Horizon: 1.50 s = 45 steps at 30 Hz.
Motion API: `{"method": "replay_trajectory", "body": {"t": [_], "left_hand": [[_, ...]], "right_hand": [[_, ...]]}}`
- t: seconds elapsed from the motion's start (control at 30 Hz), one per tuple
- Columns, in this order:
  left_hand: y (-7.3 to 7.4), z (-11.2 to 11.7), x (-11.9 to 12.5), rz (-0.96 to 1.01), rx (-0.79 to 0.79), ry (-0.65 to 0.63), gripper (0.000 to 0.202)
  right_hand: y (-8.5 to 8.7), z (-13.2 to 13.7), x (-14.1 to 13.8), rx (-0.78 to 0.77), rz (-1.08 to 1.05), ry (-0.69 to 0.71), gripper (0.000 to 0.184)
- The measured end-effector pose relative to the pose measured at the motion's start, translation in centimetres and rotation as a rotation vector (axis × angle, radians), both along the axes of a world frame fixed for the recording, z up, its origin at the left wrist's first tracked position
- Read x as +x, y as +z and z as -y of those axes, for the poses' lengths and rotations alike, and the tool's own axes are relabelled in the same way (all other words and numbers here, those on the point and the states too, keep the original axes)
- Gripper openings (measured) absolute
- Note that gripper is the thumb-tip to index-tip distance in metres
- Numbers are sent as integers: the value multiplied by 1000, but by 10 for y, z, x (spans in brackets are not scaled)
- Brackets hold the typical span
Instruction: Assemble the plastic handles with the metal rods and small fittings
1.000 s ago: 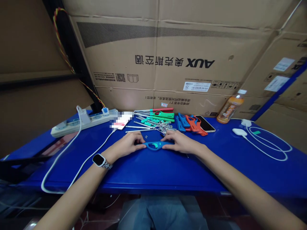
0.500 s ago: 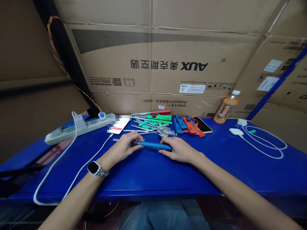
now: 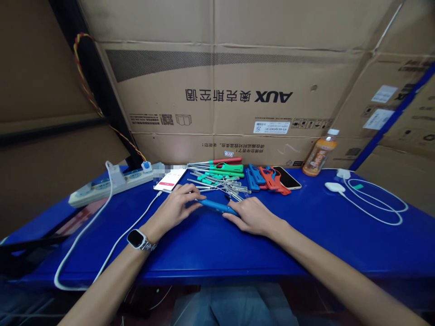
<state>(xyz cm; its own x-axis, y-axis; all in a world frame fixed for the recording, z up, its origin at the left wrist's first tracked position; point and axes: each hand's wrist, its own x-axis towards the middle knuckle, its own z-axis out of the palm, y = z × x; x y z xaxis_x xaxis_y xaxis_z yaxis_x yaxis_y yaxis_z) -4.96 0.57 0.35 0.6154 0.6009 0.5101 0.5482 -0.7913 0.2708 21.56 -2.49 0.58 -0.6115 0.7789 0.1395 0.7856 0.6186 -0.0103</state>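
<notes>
A blue long-nosed lighter (image 3: 216, 205) is held just above the blue table, its right end lower than its left. My left hand (image 3: 178, 203) pinches its left end, where the metal tube meets the body, and covers most of the tube. My right hand (image 3: 253, 214) grips the other end of the body between thumb and fingers. Just beyond the hands lies a pile of clear and turquoise lighter parts (image 3: 222, 182) with metal tubes. Behind the pile are green lighters (image 3: 227, 168) and a red lighter (image 3: 231, 160). Blue casings (image 3: 253, 177) and orange casings (image 3: 273, 179) lie to its right.
A lit phone (image 3: 170, 179) with a white cable lies at left, near a power strip (image 3: 112, 183). Another phone (image 3: 288, 177) sits behind the orange casings. An orange drink bottle (image 3: 318, 155) and a coiled white charger cable (image 3: 377, 203) are at right. Cardboard (image 3: 217, 68) walls the back.
The lighter has tilted, its right end dropping a little. My left fingers have slid further over the tube end, and my right hand has shifted slightly. The camera view has moved a little.
</notes>
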Motion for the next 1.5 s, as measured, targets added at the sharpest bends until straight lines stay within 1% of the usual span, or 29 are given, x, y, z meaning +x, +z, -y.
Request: {"method": "replay_trajectory", "body": {"t": [0.13,0.2,0.27,0.33,0.4,0.43,0.47,0.5,0.57,0.6,0.67,0.73,0.83,0.93,1.0,1.07,1.1,1.13,1.2,1.27,1.33,1.4,1.5], "left_hand": [[0,-1,0,-40,130,89,21],[3,1,3,-54,170,130,21],[6,5,6,-19,208,203,25],[11,9,11,129,269,326,32],[15,11,17,362,285,437,30],[17,10,21,463,226,451,26],[18,7,26,546,113,431,23],[18,4,31,599,-51,377,23],[18,-6,44,681,-451,213,33],[18,-11,51,737,-594,147,37],[17,-19,64,874,-772,42,37],[17,-24,74,1009,-906,-45,35],[17,-22,82,1146,-1022,-126,34],[16,-16,82,1208,-1024,-124,34],[16,-15,75,1217,-992,-81,33],[17,-18,64,1190,-933,-22,32],[18,-20,57,1159,-890,8,32],[19,-23,49,1107,-857,29,32],[21,-28,35,974,-773,75,32],[21,-31,26,854,-678,124,34],[18,-34,21,774,-595,165,36],[15,-35,19,722,-547,185,36],[11,-37,16,663,-513,210,34]], "right_hand": [[1,4,-5,-1,28,-26,45],[1,4,-5,5,10,-30,45],[0,4,-5,-11,-41,-55,45],[0,3,-4,-55,-140,-100,44],[-2,1,-4,-117,-280,-137,44],[-3,0,-5,-150,-356,-148,44],[-4,0,-5,-183,-429,-153,44],[-5,-1,-7,-214,-493,-155,45],[-7,-1,-10,-262,-597,-156,46],[-8,-1,-11,-276,-641,-156,47],[-9,-1,-14,-293,-718,-148,47],[-9,-1,-15,-310,-759,-136,47],[-8,0,-18,-336,-717,-130,45],[-6,0,-21,-358,-606,-96,42],[-3,-4,-22,-375,-546,-53,45],[1,-14,-21,-360,-528,-48,50],[4,-21,-20,-337,-535,-65,51],[6,-31,-20,-268,-525,-120,47],[12,-52,-20,-120,-430,-218,32],[16,-75,-25,-46,-351,-287,24],[20,-93,-33,-16,-285,-265,18],[23,-107,-45,6,-242,-228,18],[23,-120,-65,2,-231,-189,19]]}}
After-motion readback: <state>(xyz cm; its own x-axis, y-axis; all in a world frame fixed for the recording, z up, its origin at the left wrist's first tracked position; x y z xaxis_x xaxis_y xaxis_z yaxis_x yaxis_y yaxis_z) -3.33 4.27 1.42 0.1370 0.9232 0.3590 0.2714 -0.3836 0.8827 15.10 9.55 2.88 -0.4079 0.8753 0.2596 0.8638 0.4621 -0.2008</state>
